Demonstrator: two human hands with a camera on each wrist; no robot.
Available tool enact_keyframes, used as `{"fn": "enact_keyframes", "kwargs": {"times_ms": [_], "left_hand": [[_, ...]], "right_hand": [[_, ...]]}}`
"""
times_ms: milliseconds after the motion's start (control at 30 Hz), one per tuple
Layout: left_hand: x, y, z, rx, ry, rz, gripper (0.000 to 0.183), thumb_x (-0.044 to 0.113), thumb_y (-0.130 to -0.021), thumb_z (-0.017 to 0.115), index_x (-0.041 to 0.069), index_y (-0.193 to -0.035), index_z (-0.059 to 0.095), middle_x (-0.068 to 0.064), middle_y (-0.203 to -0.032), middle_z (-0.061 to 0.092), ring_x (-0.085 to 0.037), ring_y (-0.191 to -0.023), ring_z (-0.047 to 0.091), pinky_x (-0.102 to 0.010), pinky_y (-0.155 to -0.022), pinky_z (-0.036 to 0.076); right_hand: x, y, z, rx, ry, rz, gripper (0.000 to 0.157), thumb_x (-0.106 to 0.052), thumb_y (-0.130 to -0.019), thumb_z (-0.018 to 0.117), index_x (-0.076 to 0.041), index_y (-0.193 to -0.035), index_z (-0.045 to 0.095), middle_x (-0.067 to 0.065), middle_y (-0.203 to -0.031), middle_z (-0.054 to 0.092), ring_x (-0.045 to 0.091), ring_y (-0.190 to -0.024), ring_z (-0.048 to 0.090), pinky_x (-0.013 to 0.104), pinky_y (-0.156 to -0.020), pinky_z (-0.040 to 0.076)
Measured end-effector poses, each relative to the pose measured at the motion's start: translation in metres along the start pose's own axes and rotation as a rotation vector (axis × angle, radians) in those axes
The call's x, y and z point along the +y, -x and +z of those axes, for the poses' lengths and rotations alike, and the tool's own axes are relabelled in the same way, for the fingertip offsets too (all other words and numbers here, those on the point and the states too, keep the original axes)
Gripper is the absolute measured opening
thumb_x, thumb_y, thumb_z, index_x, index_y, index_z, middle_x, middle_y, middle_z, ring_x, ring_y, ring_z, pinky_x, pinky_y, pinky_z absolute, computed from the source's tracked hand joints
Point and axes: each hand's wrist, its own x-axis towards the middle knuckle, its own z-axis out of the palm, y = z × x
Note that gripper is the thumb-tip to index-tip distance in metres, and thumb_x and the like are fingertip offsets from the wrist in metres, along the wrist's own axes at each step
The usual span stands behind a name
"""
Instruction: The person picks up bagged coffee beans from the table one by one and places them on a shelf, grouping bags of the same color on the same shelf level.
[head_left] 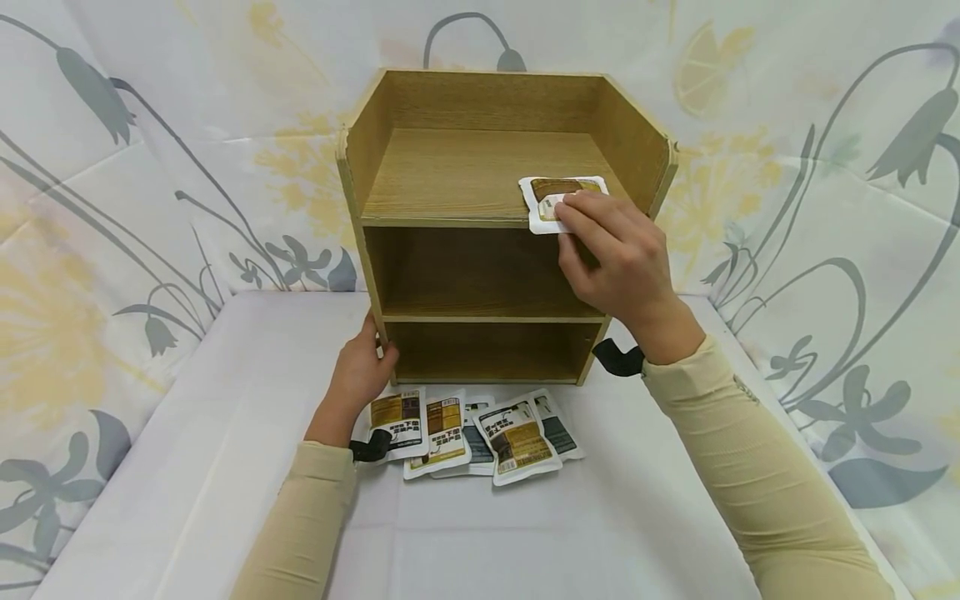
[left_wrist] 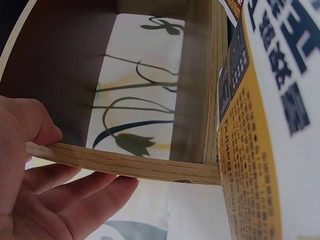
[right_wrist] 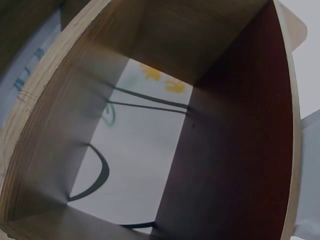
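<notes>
A small three-tier wooden shelf (head_left: 480, 171) stands in the middle in the head view. At its lower left, my left hand (head_left: 358, 377) grips the side panel (left_wrist: 125, 165), thumb inside and fingers along the outside, as the left wrist view shows. My right hand (head_left: 624, 254) pinches a white and brown food packet (head_left: 542, 190) at its right end. That packet overlaps the front edge of the top tier in the head view. The right wrist view shows a shelf compartment (right_wrist: 225, 150), with neither the right hand nor its packet in sight.
Several white packets with brown, yellow or dark green panels, one at the front (head_left: 517, 442), lie overlapping on the white tablecloth (head_left: 480, 542) before the shelf. A flower-printed cloth (head_left: 262, 167) hangs behind and at both sides.
</notes>
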Motion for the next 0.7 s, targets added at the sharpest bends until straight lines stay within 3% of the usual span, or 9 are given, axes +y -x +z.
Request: {"fn": "enact_keyframes", "kwargs": {"times_ms": [700], "left_hand": [[-0.001, 0.001, 0.001, 0.013, 0.01, 0.024, 0.064, 0.016, -0.095, 0.051, 0.006, -0.152, 0.022, -0.029, -0.124, 0.062, -0.043, -0.112, 0.063, -0.052, -0.081, 0.056]], "right_hand": [[0.02, -0.011, 0.008, -0.22, 0.042, 0.098, 0.024, -0.011, -0.096, 0.055, -0.001, -0.11, 0.071, 0.016, -0.113, 0.071, 0.033, -0.113, 0.064, 0.042, -0.103, 0.047]]}}
